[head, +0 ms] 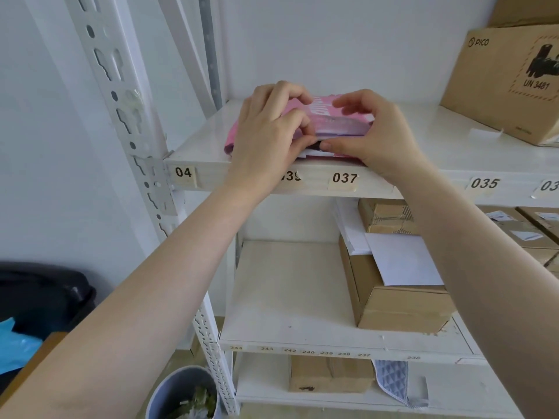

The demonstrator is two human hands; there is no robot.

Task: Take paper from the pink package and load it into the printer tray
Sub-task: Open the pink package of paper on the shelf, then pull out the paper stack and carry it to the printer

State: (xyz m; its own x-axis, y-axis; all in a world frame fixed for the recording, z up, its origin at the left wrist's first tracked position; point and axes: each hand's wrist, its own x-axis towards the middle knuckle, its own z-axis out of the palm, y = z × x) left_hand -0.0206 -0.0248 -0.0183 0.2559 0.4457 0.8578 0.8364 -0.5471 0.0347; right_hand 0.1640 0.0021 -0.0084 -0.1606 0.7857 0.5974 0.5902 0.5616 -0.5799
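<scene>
Gripping the pink package (328, 116) on the shelf (199, 140), both the left hand (266, 131) and right hand (375, 131) pinch its open end; better spread the wrapper wide before drawing sheets.

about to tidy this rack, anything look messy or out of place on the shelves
Yes. On the middle shelf, loose white sheets lie skewed over a cardboard box, some propped against the wall. On the bottom shelf a quilted grey cloth droops over the edge. The pink package, under both hands, has a torn-open front end.
</scene>
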